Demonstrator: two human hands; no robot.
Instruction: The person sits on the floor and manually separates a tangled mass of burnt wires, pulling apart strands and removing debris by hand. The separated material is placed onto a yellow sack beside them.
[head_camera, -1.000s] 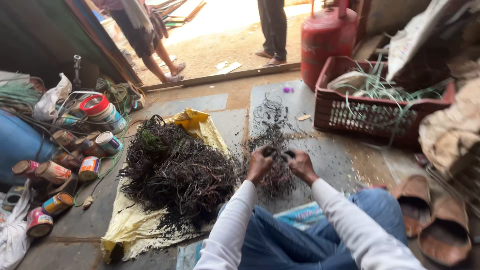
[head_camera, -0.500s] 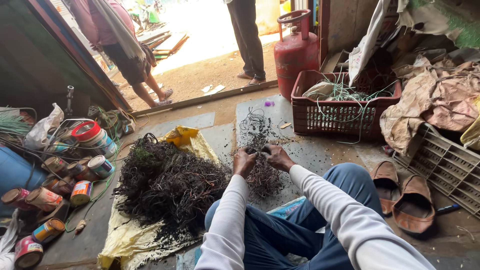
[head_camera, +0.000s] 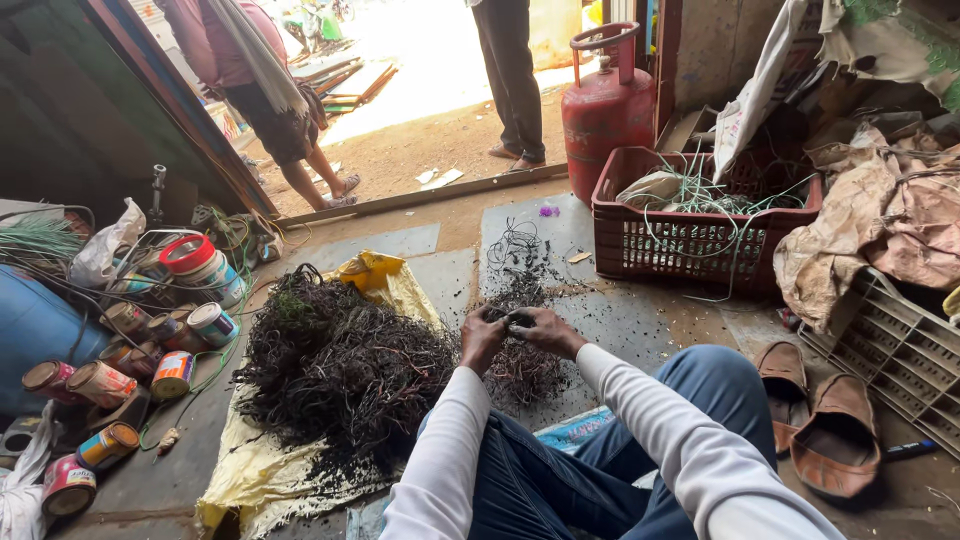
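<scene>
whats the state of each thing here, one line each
left hand: closed on a dark wire piece
right hand: gripping the same wire piece
wire piece: held between both hands
big wire pile: heaped on the yellow sheet
small wire pile: loose on the floor under the hands
red crate: upright, holding pale wires
gas cylinder: standing upright
sandals: off, side by side
tins: mostly tipped on their sides

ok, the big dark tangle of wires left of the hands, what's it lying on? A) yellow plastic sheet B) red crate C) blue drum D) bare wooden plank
A: the big pile of dark wires lies on a crumpled yellow plastic sheet spread on the floor, while the red crate stands apart, beyond the hands.
</scene>
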